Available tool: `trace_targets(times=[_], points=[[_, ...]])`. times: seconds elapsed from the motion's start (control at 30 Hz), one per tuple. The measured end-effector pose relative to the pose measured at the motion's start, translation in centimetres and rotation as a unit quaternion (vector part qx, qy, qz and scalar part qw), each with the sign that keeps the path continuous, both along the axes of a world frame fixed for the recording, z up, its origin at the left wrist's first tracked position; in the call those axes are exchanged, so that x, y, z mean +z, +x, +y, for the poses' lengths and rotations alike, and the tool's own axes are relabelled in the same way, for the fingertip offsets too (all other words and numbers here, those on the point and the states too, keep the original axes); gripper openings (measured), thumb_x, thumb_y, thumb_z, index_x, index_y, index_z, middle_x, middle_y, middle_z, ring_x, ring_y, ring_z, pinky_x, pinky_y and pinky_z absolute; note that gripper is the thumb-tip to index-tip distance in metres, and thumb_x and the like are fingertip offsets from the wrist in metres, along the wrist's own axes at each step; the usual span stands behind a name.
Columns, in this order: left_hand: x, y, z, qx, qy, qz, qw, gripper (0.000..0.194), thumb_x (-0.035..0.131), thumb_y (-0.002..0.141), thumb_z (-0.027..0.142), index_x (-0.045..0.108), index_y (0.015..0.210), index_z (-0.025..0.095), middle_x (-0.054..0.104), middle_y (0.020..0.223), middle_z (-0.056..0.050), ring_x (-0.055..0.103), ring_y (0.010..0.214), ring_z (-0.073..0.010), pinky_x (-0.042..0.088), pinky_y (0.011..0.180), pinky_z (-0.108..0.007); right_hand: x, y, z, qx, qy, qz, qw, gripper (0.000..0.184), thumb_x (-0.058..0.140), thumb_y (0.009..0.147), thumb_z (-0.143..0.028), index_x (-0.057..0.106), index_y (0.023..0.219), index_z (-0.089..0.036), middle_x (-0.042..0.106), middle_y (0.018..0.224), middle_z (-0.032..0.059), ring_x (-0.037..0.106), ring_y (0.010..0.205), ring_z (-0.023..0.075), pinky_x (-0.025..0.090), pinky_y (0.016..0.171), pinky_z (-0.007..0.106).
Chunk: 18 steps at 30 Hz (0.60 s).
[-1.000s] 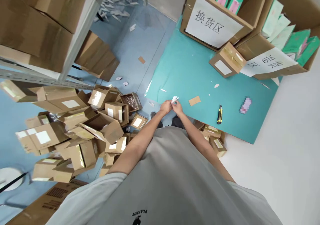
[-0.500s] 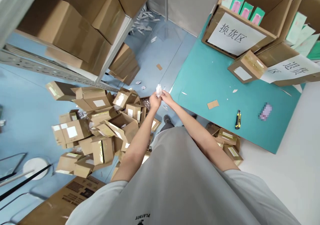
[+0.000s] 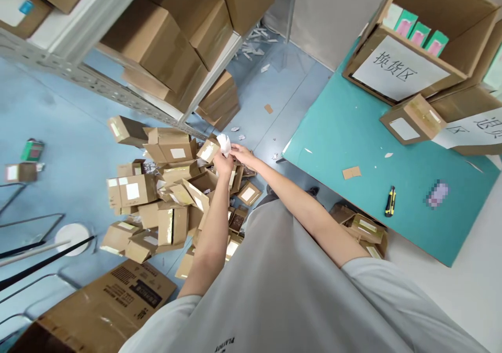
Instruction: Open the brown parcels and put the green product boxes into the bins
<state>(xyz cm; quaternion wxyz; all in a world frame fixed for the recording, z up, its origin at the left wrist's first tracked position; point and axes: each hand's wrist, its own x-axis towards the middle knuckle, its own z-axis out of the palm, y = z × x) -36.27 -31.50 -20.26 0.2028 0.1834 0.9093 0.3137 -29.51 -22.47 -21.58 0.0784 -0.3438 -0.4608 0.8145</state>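
Observation:
My left hand point(image 3: 223, 163) is closed around a crumpled piece of white paper point(image 3: 225, 144), which sticks up above the fingers. My right hand point(image 3: 243, 155) meets it from the right, with its fingertips closed at the paper's lower edge. Both hands are held out over the floor, near the right side of a heap of opened cardboard boxes point(image 3: 132, 191). What exactly the right fingertips pinch is too small to make out clearly.
A green-topped table point(image 3: 329, 133) on the right carries a yellow-black box cutter point(image 3: 390, 201), a cardboard scrap point(image 3: 351, 172), a small carton point(image 3: 411, 118) and a large labelled box point(image 3: 400, 73). At upper left stands a metal shelf point(image 3: 78, 23); a big carton point(image 3: 105, 306) lies lower left.
My hands have moved left with the white paper, from beside the table toward the box heap. The head view has turned left, so shelf and table sit further right.

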Motion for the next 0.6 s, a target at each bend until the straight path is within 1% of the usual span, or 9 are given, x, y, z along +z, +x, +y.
trace_targets(times=[0.07,0.13,0.2,0.27,0.33,0.43,0.53,0.6], points=[[-0.5,-1.0,-1.0,0.015,-0.042,-0.007,0.999,0.038,0.066,0.097,0.019,0.073,0.133,0.009,0.081,0.129,-0.022,0.077,0.123,-0.037,0.058,0.112,-0.044,-0.1,-0.7,-0.7,0.014,-0.016,-0.005,1.0,0.044,0.076,0.093,-0.016,0.077,0.137,-0.019,0.084,0.134,0.0083,0.073,0.136,0.0253,0.05,0.13,0.045],[-1.2,-1.8,-2.0,0.027,-0.094,-0.034,0.995,0.042,0.073,0.095,0.022,0.071,0.135,0.01,0.079,0.136,-0.022,0.075,0.131,-0.0373,0.056,0.117,-0.044,-0.5,-0.7,-1.0,0.01,-0.026,-0.039,0.999,0.046,0.076,0.094,-0.017,0.076,0.14,-0.018,0.082,0.138,0.0088,0.071,0.139,0.0244,0.049,0.13,0.044],[-2.2,-2.3,-2.8,0.042,-0.14,-0.065,0.987,0.047,0.082,0.088,0.024,0.072,0.132,0.01,0.078,0.14,-0.024,0.072,0.137,-0.0392,0.054,0.121,-0.047,-0.8,0.2,-0.6,0.005,-0.032,-0.072,0.997,0.046,0.075,0.096,-0.019,0.074,0.142,-0.017,0.082,0.135,0.0085,0.073,0.135,0.0222,0.05,0.129,0.042],[-3.2,-2.5,-3.6,0.058,-0.169,-0.087,0.98,0.051,0.087,0.08,0.022,0.072,0.127,0.01,0.077,0.14,-0.028,0.071,0.14,-0.0434,0.054,0.121,-0.053,-0.9,1.8,0.4,0.001,-0.039,-0.09,0.995,0.043,0.073,0.099,-0.021,0.073,0.142,-0.017,0.083,0.128,0.0067,0.076,0.126,0.0189,0.053,0.126,0.04],[-4.1,-2.2,-4.1,0.068,-0.18,-0.098,0.976,0.05,0.087,0.077,0.021,0.072,0.124,0.01,0.077,0.137,-0.031,0.071,0.139,-0.0458,0.055,0.119,-0.057,-0.7,4.0,1.7,-0.014,-0.047,-0.094,0.994,0.038,0.071,0.101,-0.02,0.074,0.138,-0.019,0.084,0.121,0.0051,0.078,0.117,0.0164,0.055,0.124,0.038],[-5.0,-0.8,-3.9,0.058,-0.17,-0.107,0.978,0.041,0.082,0.079,0.021,0.074,0.118,0.012,0.08,0.128,-0.03,0.076,0.132,-0.0437,0.057,0.116,-0.057,-0.2,8.0,3.9,-0.052,-0.056,-0.097,0.992,0.026,0.071,0.101,-0.017,0.075,0.127,-0.021,0.086,0.115,0.0053,0.081,0.109,0.0155,0.058,0.121,0.039],[-5.3,2.0,-2.4,0.021,-0.141,-0.113,0.983,0.027,0.074,0.085,0.022,0.078,0.11,0.015,0.085,0.114,-0.025,0.08,0.12,-0.0392,0.059,0.11,-0.054,0.5,12.6,5.5,-0.092,-0.065,-0.123,0.986,0.016,0.069,0.101,-0.013,0.075,0.114,-0.02,0.087,0.106,0.006,0.082,0.096,0.0152,0.061,0.119,0.041],[-5.3,4.4,-0.7,-0.015,-0.123,-0.114,0.986,0.024,0.07,0.088,0.023,0.08,0.108,0.016,0.086,0.107,-0.021,0.082,0.112,-0.0355,0.061,0.105,-0.049,0.9,16.1,6.4,-0.123,-0.07,-0.135,0.981,0.014,0.066,0.102,-0.011,0.075,0.11,-0.02,0.087,0.1,0.0058,0.082,0.091,0.0154,0.062,0.118,0.043]])
